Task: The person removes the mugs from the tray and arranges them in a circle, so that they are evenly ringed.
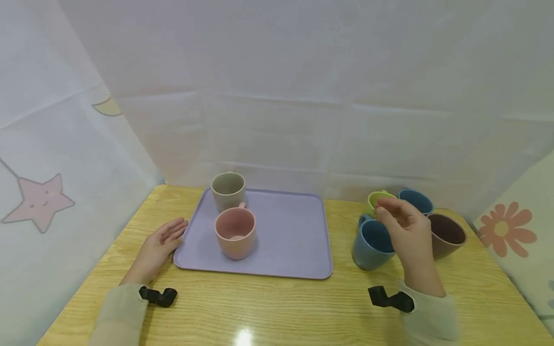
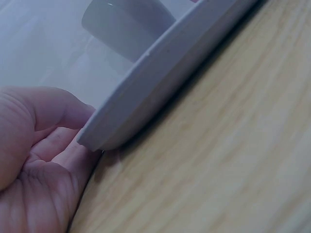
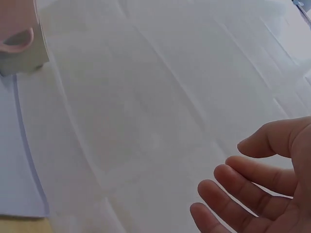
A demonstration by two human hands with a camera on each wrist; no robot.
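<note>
My left hand (image 1: 161, 244) lies at the left edge of the lavender tray (image 1: 290, 235), fingers loosely extended. The left wrist view has its thumb right at the tray's rim (image 2: 116, 109). On the tray stand a grey-green mug (image 1: 228, 192) and, in front of it, a pink mug (image 1: 235, 235). My right hand (image 1: 409, 230) is raised among the mugs on the right, holding nothing, with its fingers (image 3: 250, 187) spread and slightly bent. It overlaps a blue mug (image 1: 370, 247) in the head view and partly hides a yellow-green mug (image 1: 373, 199) behind.
Another blue mug (image 1: 416, 201) stands at the back right, with a dark mauve mug (image 1: 447, 235) in front of it, beside my right hand. The wooden table (image 1: 268, 307) meets white cloth (image 1: 277, 134) along its back and sides.
</note>
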